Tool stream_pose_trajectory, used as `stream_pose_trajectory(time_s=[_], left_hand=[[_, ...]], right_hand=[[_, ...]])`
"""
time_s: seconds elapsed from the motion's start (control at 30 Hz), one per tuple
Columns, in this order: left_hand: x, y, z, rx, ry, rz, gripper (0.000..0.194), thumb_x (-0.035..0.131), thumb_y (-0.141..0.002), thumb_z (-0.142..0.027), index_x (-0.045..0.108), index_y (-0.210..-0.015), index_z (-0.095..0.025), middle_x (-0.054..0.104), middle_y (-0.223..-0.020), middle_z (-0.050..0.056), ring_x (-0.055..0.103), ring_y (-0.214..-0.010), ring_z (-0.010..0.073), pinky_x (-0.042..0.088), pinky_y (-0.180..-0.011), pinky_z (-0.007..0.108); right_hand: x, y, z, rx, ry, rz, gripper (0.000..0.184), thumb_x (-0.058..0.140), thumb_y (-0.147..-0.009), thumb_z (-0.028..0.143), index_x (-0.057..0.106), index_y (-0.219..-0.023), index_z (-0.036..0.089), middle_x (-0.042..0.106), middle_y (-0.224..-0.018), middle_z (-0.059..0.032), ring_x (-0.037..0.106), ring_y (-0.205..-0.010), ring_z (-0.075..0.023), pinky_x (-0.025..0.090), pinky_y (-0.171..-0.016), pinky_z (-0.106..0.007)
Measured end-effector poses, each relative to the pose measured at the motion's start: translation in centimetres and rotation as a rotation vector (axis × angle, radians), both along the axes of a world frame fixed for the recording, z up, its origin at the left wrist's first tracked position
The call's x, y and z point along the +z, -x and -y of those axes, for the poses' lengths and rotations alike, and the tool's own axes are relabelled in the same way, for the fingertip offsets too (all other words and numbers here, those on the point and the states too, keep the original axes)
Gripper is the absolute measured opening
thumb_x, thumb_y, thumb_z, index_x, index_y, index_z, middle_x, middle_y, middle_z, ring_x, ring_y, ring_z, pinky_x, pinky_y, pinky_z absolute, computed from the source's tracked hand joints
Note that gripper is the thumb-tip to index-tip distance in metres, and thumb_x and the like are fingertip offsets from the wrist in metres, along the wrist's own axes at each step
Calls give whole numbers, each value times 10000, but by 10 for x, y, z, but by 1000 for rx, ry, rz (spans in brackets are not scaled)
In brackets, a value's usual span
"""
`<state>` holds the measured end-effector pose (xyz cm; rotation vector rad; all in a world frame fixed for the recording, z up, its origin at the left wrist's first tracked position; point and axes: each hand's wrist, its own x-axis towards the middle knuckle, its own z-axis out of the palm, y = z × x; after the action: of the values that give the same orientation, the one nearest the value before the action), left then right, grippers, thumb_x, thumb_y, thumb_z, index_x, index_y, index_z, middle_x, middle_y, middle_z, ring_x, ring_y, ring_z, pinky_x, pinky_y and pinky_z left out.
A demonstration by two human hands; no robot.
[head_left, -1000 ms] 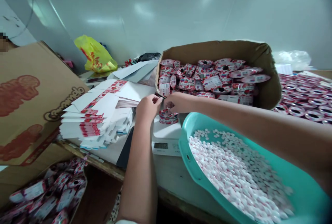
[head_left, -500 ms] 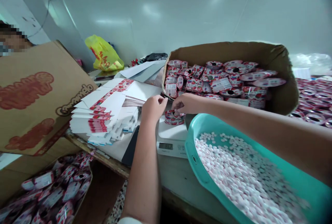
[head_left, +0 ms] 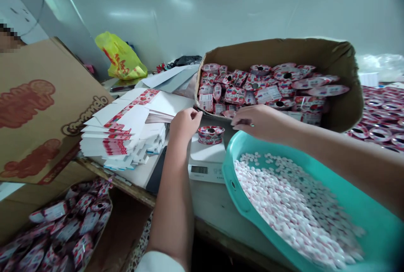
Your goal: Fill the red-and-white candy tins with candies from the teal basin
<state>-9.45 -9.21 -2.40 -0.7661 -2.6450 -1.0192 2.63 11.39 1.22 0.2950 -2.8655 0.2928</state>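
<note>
A small red-and-white printed packet [head_left: 211, 136] with a round dark opening on top stands upright on a white digital kitchen scale [head_left: 206, 154]. To its left, my left hand [head_left: 185, 123] is closed, thumb and fingertips pinched together near the packet without touching it; what it holds, if anything, is hidden. Right of the packet, above the near rim of a turquoise basin [head_left: 243, 204], my right hand [head_left: 260, 122] has its fingers curled in, and their contents cannot be made out. Many small white candies [head_left: 284, 209] fill much of the basin.
Behind my hands an open cardboard box [head_left: 280, 49] holds many similar packets. Flat white cartons [head_left: 120, 133] are stacked at left, near a yellow bag [head_left: 121, 57]. A large printed carton [head_left: 47, 108] leans leftward, above more packets [head_left: 59, 230]. Packets [head_left: 386, 116] crowd the right.
My right hand has drawn back from the packet toward the right, over the basin's edge. The packet stays on the scale. My left hand keeps its pinch. The view has shifted slightly.
</note>
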Motion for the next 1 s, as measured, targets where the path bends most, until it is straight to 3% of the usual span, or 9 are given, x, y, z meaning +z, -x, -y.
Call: stream_pose_trajectory(time_s=[0.17,0.37,0.5,0.63,0.8,0.9,1.0], left_hand=[[-1,0,-1,-5,14,7,292,526,-921,-447,730,-903,-239,759,-940,35,659,-853,193,446,-718,264],[-2,-1,-3,-19,40,-1,284,527,-920,-442,732,-913,-245,761,-963,33,663,-867,195,445,-710,266],[-3,-1,-4,-22,52,-12,279,528,-912,-446,727,-897,-250,762,-946,27,659,-851,206,431,-688,278],[-3,-1,-4,-29,63,-23,285,521,-906,-445,727,-880,-249,761,-927,34,655,-834,211,425,-678,282],[-3,-1,-7,-25,81,1,279,529,-901,-443,736,-906,-256,766,-946,43,671,-855,218,455,-717,286],[-2,-1,-8,-37,88,18,273,537,-885,-443,731,-891,-250,765,-947,49,672,-866,233,466,-733,300],[-1,1,-9,-143,33,111,285,542,-871,-441,721,-916,-223,758,-967,56,675,-897,227,486,-782,300]], right_hand=[[-4,-54,-34,-66,-54,-2,234,473,-879,200,700,-837,232,730,-874,-62,649,-768,-190,462,-719,-325],[-3,-97,-77,-205,-26,-22,230,470,-926,306,690,-882,253,728,-902,-68,670,-810,-196,490,-761,-350],[-7,-112,-89,-158,-27,28,231,474,-918,309,703,-932,279,729,-932,-71,683,-820,-204,519,-725,-353],[-8,-119,-85,-73,-16,63,242,477,-897,325,715,-936,313,723,-973,-69,699,-853,-228,556,-715,-375],[5,-129,-64,-103,26,31,298,435,-899,324,726,-948,291,726,-981,-84,694,-872,-247,560,-725,-392],[7,-137,-55,-123,66,126,329,430,-923,345,736,-980,238,732,-989,-103,691,-885,-243,546,-757,-387],[4,-143,-49,-137,124,272,289,511,-918,357,736,-1009,199,739,-1019,-106,692,-897,-229,535,-783,-357]])
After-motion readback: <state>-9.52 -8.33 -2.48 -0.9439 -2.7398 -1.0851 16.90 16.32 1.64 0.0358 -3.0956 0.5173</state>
